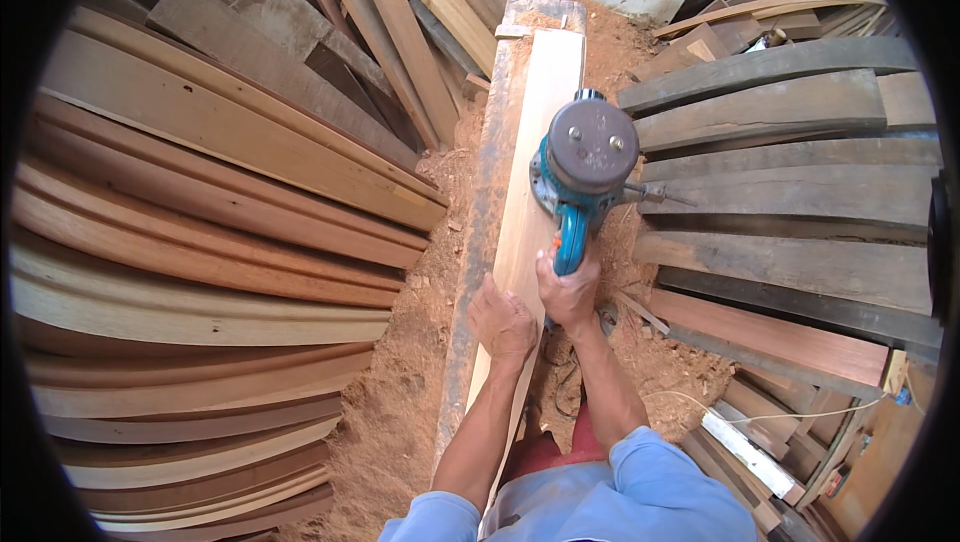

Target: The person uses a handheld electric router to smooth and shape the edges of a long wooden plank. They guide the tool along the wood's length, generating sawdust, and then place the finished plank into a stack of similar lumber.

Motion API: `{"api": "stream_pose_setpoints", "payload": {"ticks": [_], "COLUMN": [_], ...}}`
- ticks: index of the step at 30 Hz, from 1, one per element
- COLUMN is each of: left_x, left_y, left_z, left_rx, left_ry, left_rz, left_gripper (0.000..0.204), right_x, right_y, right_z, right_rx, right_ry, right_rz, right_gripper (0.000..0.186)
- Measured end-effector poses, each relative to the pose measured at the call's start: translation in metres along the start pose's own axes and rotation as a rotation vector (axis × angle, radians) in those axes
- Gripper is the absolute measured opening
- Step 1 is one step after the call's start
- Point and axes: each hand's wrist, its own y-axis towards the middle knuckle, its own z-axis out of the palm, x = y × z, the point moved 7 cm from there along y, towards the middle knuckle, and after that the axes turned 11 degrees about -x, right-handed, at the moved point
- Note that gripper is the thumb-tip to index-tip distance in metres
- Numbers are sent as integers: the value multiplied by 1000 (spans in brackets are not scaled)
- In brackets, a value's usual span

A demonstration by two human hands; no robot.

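Two great banks of timber take up most of the room around me. On my left, the larger bank is a long row of reddish and pale boards [220, 212], some of them ridged along the edge, with their ends turned toward my workspace. On my right, weathered grey planks [780, 187] lie side by side, with a pinkish plank [770, 330] nearer to me. Between the two banks, the floor [400, 372] is thick with orange-brown sawdust and shavings. My narrow, worn worktop [497, 132] runs away from me up the middle, and the pale board [525, 227] lies lengthwise on it, reaching close to its far end.

The teal power tool [592, 147] stands on that board beyond my two hands, overhanging the right edge. Its round, dark top is scuffed and carries two bright screws. My left hand [502, 320] rests on the board at its left edge, near my other hand. Its fingers lie close together and bend toward that edge; I cannot tell whether they grip beneath it. My right hand [568, 290] is wrapped around the blue handle [571, 239] of the tool, fingers curled firmly about its near end, just beside a small orange part [557, 241]. A small wooden block [513, 31] sits at the worktop's far left corner.
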Motion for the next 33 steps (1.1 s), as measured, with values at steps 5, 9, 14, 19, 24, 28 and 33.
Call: {"api": "stream_pose_setpoints", "payload": {"ticks": [5,9,14,19,24,28,33], "left_x": [-1,-5,-6,-4,-3,-15,-5], "left_y": [2,5,5,7,7,8,5], "left_z": [1,-3,0,-1,-1,-2,-2], "left_rx": [42,46,9,11,13,38,11], "left_ry": [41,48,62,73,76,58,79], "left_rz": [-41,-44,-5,-11,-3,7,1], "left_gripper": [55,53,56,57,55,52,54], "right_x": [-3,-10,-14,-17,-21,-45,-30], "right_y": [21,41,79,117,203,283,257], "right_z": [14,20,29,44,70,77,76], "right_rx": [-40,-59,-95,-88,-118,-159,-99], "right_ry": [14,0,12,8,-10,-35,-60], "right_rz": [32,19,-58,-13,-149,-166,-101], "right_gripper": [37,34,34,36,34,34,36]}}
